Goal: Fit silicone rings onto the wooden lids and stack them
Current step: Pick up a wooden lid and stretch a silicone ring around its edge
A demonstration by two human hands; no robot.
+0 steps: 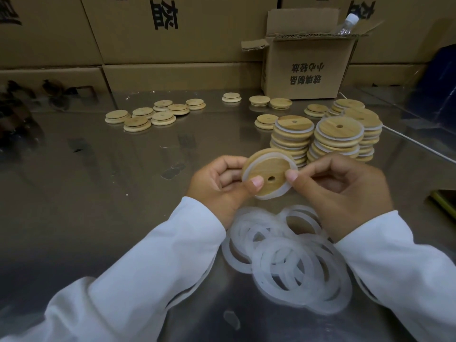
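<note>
Head view: left hand and right hand grip ringed lid (tilted).

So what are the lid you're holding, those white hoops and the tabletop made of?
The lid: pale wood, possibly bamboo, by its grain; smooth, matte. The loose rings: milky, translucent, thin, probably silicone. The table: seemingly brushed steel, as it mirrors the boxes dimly.

Both hands hold a ringed lid.
</note>
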